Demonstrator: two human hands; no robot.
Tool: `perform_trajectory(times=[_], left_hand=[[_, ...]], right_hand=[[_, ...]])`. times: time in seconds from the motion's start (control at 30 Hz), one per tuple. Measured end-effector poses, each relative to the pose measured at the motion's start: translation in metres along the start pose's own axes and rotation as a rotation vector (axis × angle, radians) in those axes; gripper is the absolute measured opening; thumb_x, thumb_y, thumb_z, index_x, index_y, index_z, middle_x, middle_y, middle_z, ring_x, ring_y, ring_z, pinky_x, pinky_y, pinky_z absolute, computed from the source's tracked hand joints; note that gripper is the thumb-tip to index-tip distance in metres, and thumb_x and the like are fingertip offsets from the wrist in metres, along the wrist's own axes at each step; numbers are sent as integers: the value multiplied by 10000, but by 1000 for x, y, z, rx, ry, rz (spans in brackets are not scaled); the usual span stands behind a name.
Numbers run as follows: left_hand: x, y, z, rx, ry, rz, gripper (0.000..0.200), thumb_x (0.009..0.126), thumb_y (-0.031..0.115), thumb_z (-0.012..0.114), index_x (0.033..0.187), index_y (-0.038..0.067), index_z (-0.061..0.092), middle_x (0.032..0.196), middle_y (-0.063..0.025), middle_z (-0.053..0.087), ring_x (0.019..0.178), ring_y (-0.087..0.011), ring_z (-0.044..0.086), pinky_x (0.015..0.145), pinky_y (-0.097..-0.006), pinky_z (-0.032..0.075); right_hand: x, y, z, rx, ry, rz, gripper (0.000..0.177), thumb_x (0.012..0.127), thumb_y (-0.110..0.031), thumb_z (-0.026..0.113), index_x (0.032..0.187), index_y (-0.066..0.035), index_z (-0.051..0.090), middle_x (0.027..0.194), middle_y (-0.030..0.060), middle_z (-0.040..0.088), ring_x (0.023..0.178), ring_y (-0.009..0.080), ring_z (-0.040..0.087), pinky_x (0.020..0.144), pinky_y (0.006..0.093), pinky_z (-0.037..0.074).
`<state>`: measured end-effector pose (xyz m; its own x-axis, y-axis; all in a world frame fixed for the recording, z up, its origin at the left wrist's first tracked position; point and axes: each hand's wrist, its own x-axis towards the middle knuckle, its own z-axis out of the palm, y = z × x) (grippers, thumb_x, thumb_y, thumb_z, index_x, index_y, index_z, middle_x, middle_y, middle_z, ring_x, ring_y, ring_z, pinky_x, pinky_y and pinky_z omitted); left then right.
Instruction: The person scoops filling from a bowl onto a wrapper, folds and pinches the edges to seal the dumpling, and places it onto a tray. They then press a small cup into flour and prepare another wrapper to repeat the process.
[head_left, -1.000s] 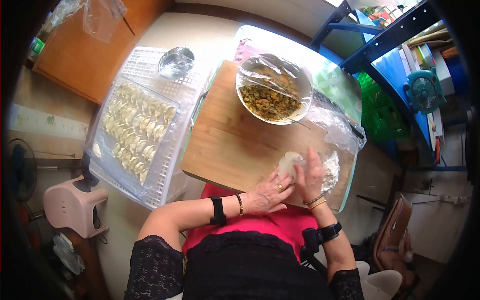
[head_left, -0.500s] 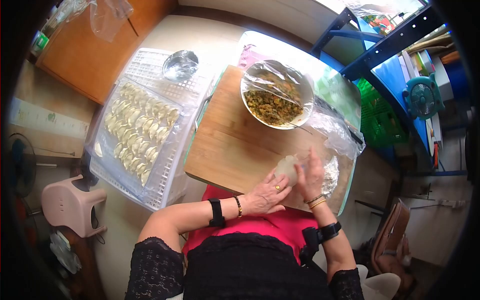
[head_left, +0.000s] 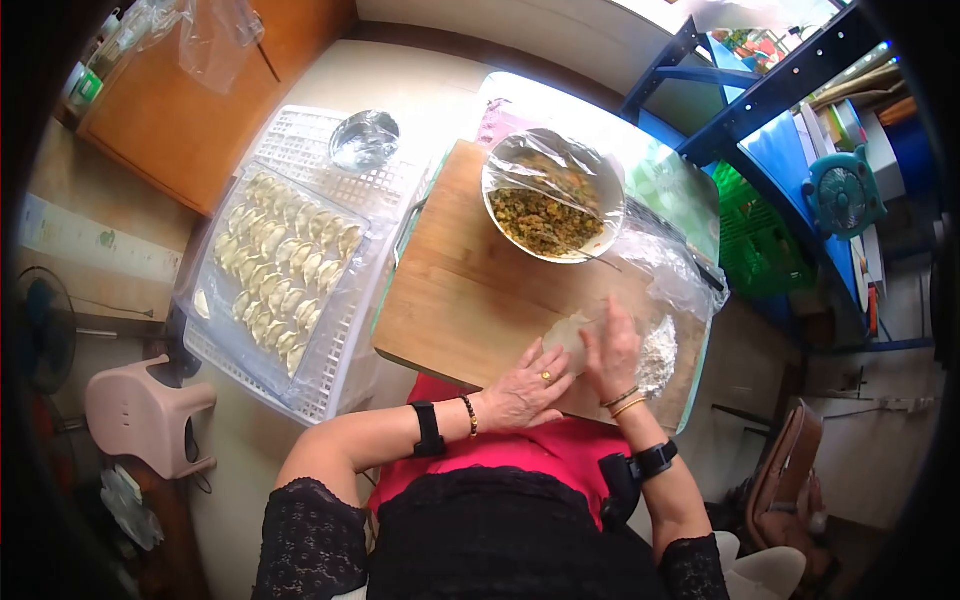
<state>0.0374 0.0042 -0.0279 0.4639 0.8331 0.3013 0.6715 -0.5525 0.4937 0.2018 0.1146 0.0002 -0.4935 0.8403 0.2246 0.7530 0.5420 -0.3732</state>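
Observation:
A pale stack of thin dough wrappers (head_left: 568, 334) lies near the front edge of the wooden board (head_left: 440, 300). Against its near left side rests my left hand (head_left: 525, 390), fingers stretched out, a ring on one. My right hand (head_left: 612, 352) is at the stack's right side, thumb and fingers apart; whether a wrapper edge lies between them is unclear. Beyond the hands, a white bowl of chopped filling (head_left: 545, 222), partly covered by clear plastic film, has a thin utensil handle over its rim. White flour (head_left: 657, 358) lies just right of my right hand.
Left of the board, rows of folded dumplings (head_left: 270, 262) lie on a tray above a white plastic crate (head_left: 350, 185). A metal bowl (head_left: 365, 140) stands at the crate's back. Crumpled plastic film (head_left: 665, 262) is at the board's right; a pink stool (head_left: 150, 415) stands far left.
My left hand has shifted slightly left. My right hand has moved slightly left and down, its fingers more upright. The view has tilted a little.

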Motion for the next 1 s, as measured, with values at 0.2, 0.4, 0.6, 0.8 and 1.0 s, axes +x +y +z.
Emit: perform_trajectory(times=[0.2, 0.4, 0.6, 0.8, 1.0], left_hand=[[-3, -3, -2, 49, -60, -9, 633, 865, 466, 588, 1278, -3, 491, 1371, -237, 413, 1346, -375, 344, 1128, -575, 187], [12, -19, -5, 95, -22, -140, 663, 851, 495, 589, 1280, -2, 495, 1375, -237, 412, 1346, -369, 347, 1128, -569, 200], [33, -5, 10, 58, -55, 113, 628, 853, 477, 595, 1243, -8, 512, 1388, -241, 406, 1359, -377, 333, 1129, -557, 210], [26, 9, 13, 13, -193, 132, 610, 863, 480, 583, 1216, -14, 522, 1330, -218, 451, 1338, -367, 359, 1137, -558, 186], [27, 8, 15, 14, -104, 135, 601, 870, 484, 574, 1213, -7, 524, 1330, -223, 448, 1334, -376, 359, 1141, -559, 175]], right_hand=[[15, 17, 22, -151, 16, 40, 765, 814, -368, 696, 1425, -59, 356, 1204, 179, 542, 1081, 325, 533, 901, 445, 406], [10, 47, 2, 272, 163, 192, 721, 801, -140, 716, 1425, -43, 369, 1204, 201, 543, 1053, 333, 549, 897, 415, 457], [-18, 26, -36, 176, 40, 56, 701, 794, -94, 686, 1422, -38, 381, 1220, 212, 536, 1095, 373, 528, 932, 433, 433], [-30, 16, -4, -109, -8, -74, 713, 805, -295, 699, 1396, -24, 405, 1214, 201, 546, 1069, 379, 527, 867, 463, 408], [-2, 55, -9, 60, 80, 264, 788, 765, -372, 750, 1381, -20, 407, 1142, 198, 572, 1028, 350, 554, 872, 456, 408]])
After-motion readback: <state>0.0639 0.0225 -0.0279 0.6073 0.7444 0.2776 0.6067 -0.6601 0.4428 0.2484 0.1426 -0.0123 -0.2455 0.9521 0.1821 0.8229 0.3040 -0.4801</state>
